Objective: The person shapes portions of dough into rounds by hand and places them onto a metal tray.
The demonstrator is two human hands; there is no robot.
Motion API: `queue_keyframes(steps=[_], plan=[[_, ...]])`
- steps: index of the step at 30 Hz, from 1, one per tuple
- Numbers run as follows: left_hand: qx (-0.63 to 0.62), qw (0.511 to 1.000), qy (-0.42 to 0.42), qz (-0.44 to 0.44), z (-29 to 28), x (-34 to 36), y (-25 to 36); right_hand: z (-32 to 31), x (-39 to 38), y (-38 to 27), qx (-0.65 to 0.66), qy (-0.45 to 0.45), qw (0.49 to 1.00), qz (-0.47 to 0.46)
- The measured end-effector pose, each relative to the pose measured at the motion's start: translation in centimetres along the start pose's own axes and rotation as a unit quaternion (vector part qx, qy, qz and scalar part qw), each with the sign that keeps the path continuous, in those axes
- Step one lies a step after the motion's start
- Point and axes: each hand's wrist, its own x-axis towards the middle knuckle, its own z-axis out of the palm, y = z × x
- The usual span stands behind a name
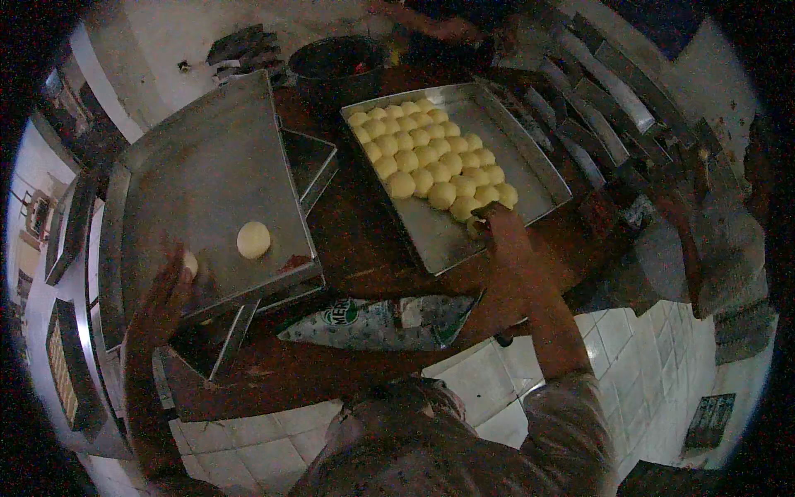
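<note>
My left hand is at the near left corner of a large metal tray, fingers stretched out and slightly blurred. A pale dough ball touches its fingers and is partly hidden by them. Another dough ball lies by itself to the right on the same tray. Over the near edge of a second metal tray, my right hand has its fingers closed around a yellowish dough ball. Beyond that hand sit several close-packed rows of dough balls.
Both trays rest over a brown table; the left one is raised on metal pans. A printed plastic bag lies at the near edge. A dark bucket stands at the back. Metal pans stack at right. Another person's arm shows at the far side.
</note>
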Motion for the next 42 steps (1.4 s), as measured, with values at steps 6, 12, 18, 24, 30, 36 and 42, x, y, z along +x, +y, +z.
queue_keyframes(steps=[6,12,18,24,30,36,42], plan=[[-0.001,0.976,0.211,-0.058,-2.7,-2.5,4.0,3.1,2.2,6.8,-0.307,-0.04,0.951,0.013],[-0.438,0.812,0.073,-0.38,0.5,-10.7,5.7,-8.9,4.5,-6.4,-0.176,-0.008,0.975,0.134],[-0.299,0.954,0.016,0.027,1.9,-4.6,13.3,-15.9,0.8,-18.4,-0.187,0.124,0.946,-0.232],[-0.399,0.915,-0.011,0.067,4.4,-4.1,20.2,-4.6,-4.2,-25.7,0.105,-0.3,0.899,-0.302],[-0.515,0.834,0.01,-0.201,10.2,-11.9,10.8,4.0,-5.0,-18.7,-0.017,-0.302,0.929,-0.213],[-0.691,0.606,0.106,-0.379,10.6,-16.1,10.5,11.8,-5.9,-18.8,-0.164,-0.259,0.938,-0.16],[-0.449,0.835,-0.035,-0.315,10.7,-15.1,10.4,10.7,-5.5,-19.1,0.074,-0.277,0.95,-0.128]])
